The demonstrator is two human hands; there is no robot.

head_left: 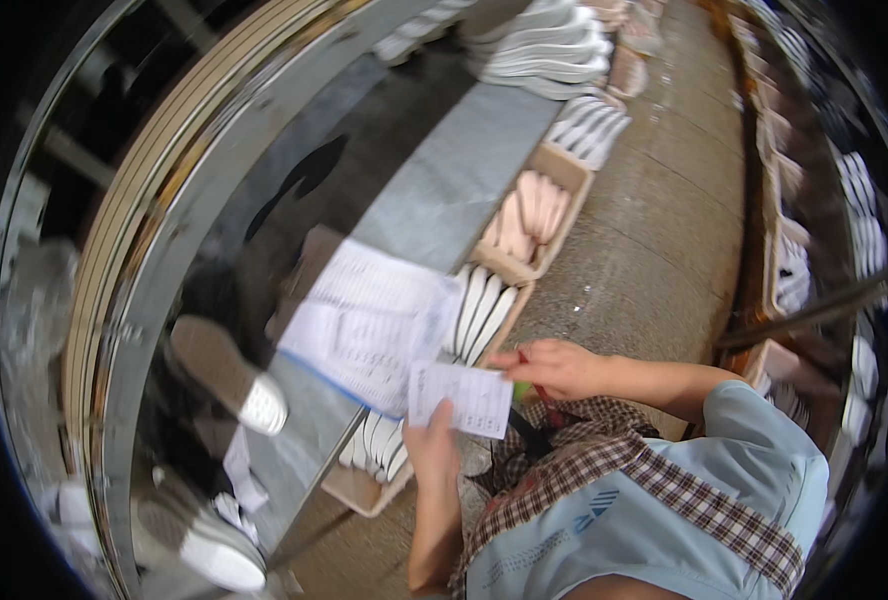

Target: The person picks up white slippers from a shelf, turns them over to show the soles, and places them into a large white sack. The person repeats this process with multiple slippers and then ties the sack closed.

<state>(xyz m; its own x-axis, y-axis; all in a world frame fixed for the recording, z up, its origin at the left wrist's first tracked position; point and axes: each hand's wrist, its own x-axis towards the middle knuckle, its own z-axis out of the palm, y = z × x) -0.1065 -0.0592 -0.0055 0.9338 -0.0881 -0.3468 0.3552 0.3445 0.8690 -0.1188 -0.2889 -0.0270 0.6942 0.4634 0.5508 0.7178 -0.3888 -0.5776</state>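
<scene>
Printed slip [479, 402] sits before the checked apron [584, 468]; the right arm bends inward, right hand [554, 368] curled around a slim red object [547, 399]; the left forearm reaches forward, left hand [432, 442] pinching this white, flat rectangle, thumb uppermost.

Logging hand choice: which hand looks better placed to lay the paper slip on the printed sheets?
Likely the left hand: its thumb lies over the paper slip, nearer the printed sheets; the right hand is farther off.
</scene>
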